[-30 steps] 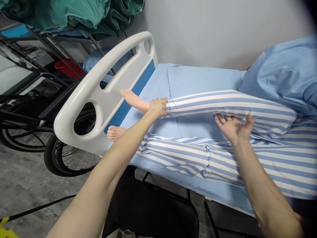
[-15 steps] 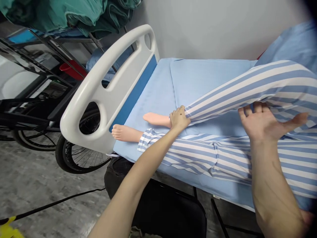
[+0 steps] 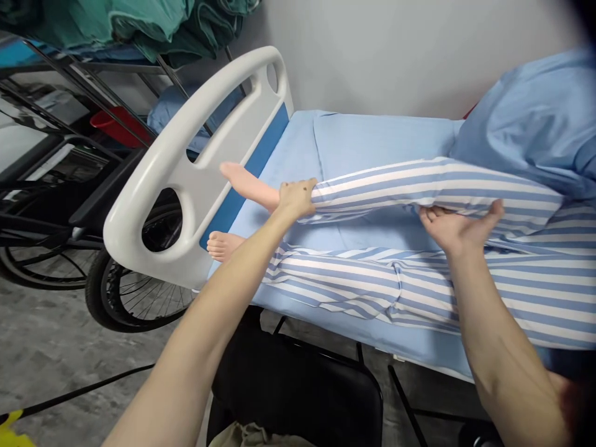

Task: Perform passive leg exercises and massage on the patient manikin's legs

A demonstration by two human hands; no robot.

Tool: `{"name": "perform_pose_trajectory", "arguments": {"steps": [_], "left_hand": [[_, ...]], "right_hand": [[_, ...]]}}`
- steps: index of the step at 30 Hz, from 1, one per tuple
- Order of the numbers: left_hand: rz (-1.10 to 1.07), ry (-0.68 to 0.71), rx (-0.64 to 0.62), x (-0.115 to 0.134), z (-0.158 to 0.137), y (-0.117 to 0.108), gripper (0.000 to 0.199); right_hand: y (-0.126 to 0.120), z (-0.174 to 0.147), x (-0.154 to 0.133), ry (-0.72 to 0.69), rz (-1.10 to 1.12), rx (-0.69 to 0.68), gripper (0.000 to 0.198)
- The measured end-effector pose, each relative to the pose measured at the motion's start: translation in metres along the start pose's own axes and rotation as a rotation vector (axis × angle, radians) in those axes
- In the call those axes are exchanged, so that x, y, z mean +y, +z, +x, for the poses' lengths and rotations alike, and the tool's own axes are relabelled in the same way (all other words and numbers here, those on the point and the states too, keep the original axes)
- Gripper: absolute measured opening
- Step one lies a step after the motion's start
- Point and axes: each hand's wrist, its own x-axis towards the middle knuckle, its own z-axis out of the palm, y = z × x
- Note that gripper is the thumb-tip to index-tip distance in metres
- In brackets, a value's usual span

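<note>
A manikin lies on the bed in blue-and-white striped trousers. Its far leg is lifted off the sheet and nearly straight, with the bare foot raised. My left hand is closed around this leg's ankle, over the trouser cuff. Palm up, my right hand cups the same leg from beneath near the knee; its thumb sticks out and its fingertips are partly hidden under the cloth. The near leg rests flat on the bed, its foot partly covered by my left forearm.
A white footboard closes the bed's left end. Beyond it stand a wheelchair and a rack with green bundles. A black chair is at the near bedside. Blue bedding is heaped at the right.
The far leg's knee has come down and the leg has straightened. My left hand has moved left and up with the ankle; my right hand has shifted left, staying under the knee.
</note>
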Motion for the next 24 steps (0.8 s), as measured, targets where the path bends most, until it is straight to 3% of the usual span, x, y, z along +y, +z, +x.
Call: {"name": "perform_pose_trajectory", "arguments": {"steps": [2,4,7,10,17,21,24], "left_hand": [[0.082,0.024,-0.024,-0.008,0.003,-0.008,0.054],[0.138,0.042,-0.054,-0.012,0.004,-0.006,0.055],[0.161,0.033,-0.087,-0.014,0.003,0.011,0.054],[0.134,0.017,-0.096,-0.016,-0.002,0.037,0.053],[0.113,-0.028,-0.103,-0.021,-0.017,0.080,0.056],[0.107,-0.027,-0.086,-0.021,-0.021,0.082,0.057],[0.083,-0.024,-0.080,-0.021,-0.022,0.077,0.057]], "right_hand": [[-0.005,0.007,0.007,0.035,-0.049,0.053,0.073],[-0.010,0.013,0.013,-0.026,-0.113,0.124,0.072],[-0.017,0.021,0.017,-0.177,-0.184,0.226,0.062],[-0.021,0.024,0.017,-0.221,-0.249,0.323,0.057],[-0.025,0.023,0.013,-0.140,-0.368,0.461,0.050],[-0.023,0.024,0.008,-0.083,-0.296,0.464,0.044],[-0.017,0.020,0.001,-0.054,-0.114,0.395,0.034]]}}
